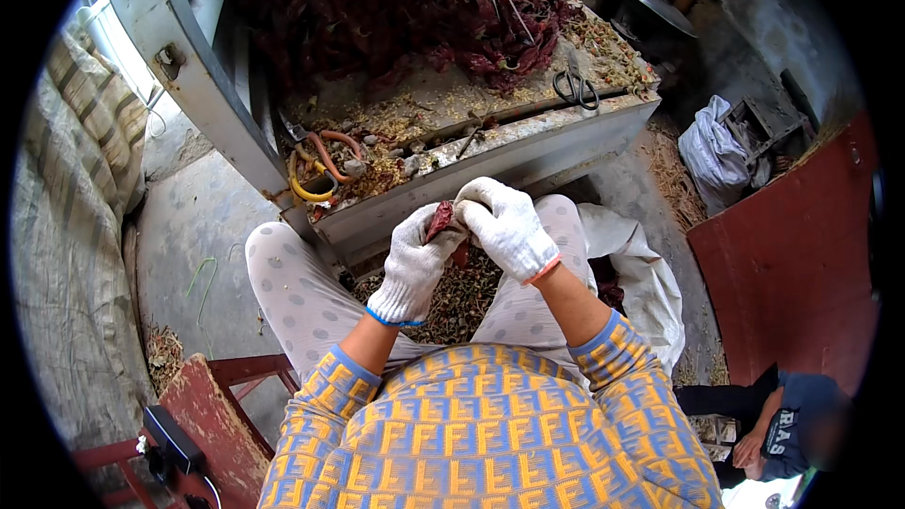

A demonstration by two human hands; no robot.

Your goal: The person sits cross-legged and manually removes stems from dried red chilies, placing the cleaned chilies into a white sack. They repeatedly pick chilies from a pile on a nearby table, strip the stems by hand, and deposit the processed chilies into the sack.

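Note:
My left hand, in a white knit glove with a blue cuff, holds a dark red dried chili pepper. My right hand, gloved in white with an orange-red cuff, is pinched at the pepper's end close by; what lies under its fingertips is hidden. Both hands are above my lap, in front of the metal edge of a worktable. A large heap of dried red chilies covers the table's far part. Between my legs lies a mass of chili stems and scraps.
Black-handled scissors lie at the table's right, orange- and yellow-handled cutters at its left. A metal post rises at left. A white sack stands by my right leg. A seated person is at lower right, a worn red bench lower left.

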